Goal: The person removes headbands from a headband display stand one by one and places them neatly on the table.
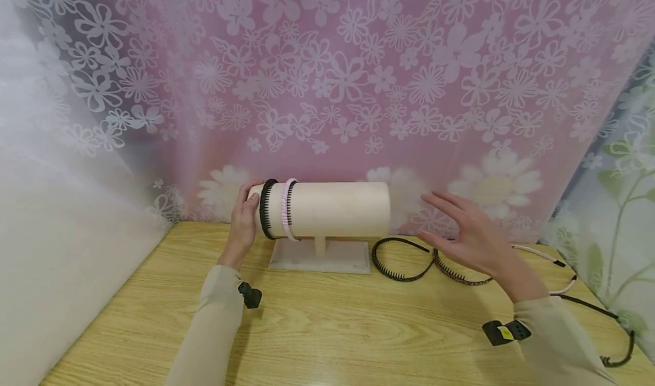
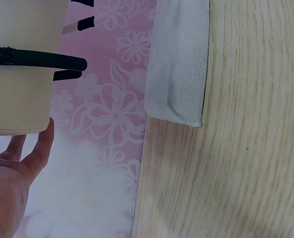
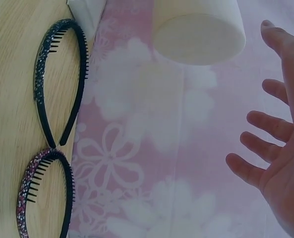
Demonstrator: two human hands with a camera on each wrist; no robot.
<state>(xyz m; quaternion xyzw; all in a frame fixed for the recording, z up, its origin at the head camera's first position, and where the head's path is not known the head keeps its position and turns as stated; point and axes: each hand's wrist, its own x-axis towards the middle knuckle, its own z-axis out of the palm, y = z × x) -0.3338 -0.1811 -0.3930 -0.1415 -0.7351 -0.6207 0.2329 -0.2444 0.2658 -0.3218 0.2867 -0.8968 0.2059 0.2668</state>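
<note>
A cream cylindrical headband display stand (image 1: 343, 210) stands on the table, its grey base (image 1: 319, 258) under a short post. My left hand (image 1: 243, 221) holds the cylinder's left end, thumb in front and fingers around the far side. Near that end a black toothed headband (image 1: 265, 210) and a pink toothed headband (image 1: 285, 210) sit around the cylinder, side by side. In the left wrist view, the fingertips of my left hand (image 2: 23, 168) are at the cylinder's rim. My right hand (image 1: 476, 241) is in the air beyond the right end, fingers spread and holding nothing.
Right of the stand lie a black sparkly headband (image 1: 376, 261) and a pink-speckled black headband (image 3: 22, 213). Farther right are a pale pink headband (image 1: 537, 252) and a dark headband (image 1: 588, 304). A floral curtain (image 1: 348, 79) hangs behind the wooden table (image 1: 327, 329).
</note>
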